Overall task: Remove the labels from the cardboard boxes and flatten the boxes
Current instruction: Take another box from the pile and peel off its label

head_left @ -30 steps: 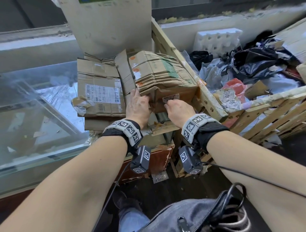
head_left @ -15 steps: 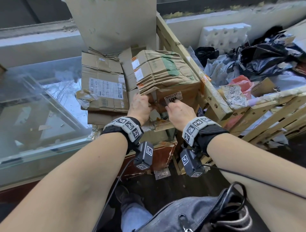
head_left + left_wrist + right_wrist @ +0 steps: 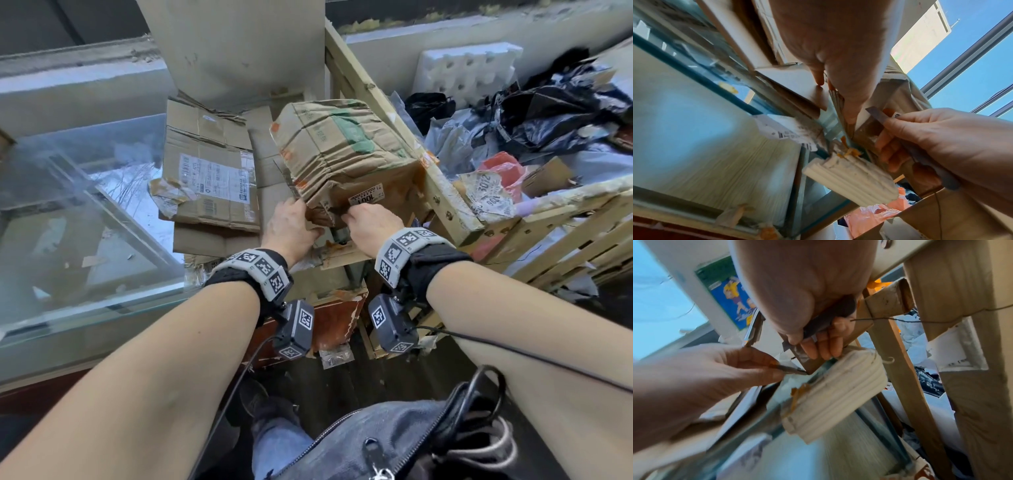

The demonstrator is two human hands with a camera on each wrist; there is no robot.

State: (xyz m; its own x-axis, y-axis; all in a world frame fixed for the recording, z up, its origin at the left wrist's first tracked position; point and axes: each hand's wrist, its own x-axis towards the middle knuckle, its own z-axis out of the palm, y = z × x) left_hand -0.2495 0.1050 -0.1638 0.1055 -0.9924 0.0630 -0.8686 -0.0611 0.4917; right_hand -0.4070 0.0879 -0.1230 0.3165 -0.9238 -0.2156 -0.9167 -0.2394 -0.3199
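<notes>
A crumpled brown cardboard box (image 3: 342,154) lies on a stack beside a wooden frame, with a small white "100L" label (image 3: 366,197) on its near face. My left hand (image 3: 308,222) pinches the torn flap at the box's lower near corner (image 3: 838,100). My right hand (image 3: 349,216) grips a dark-handled utility knife (image 3: 828,321). Its blade (image 3: 877,115) lies against the box's near face just under the label. A flattened box (image 3: 212,185) with a large white shipping label (image 3: 215,178) lies to the left.
A glass pane (image 3: 85,222) spreads out at the left. The wooden frame (image 3: 394,120) at the right holds plastic bags and scraps (image 3: 548,113) and a white foam block (image 3: 466,72). A white ribbed moulding (image 3: 851,177) sits under my hands. A grey bag (image 3: 376,442) hangs at my waist.
Both hands have slid from the top of the box's near edge down to its lower near corner. The near face with the label now shows more fully.
</notes>
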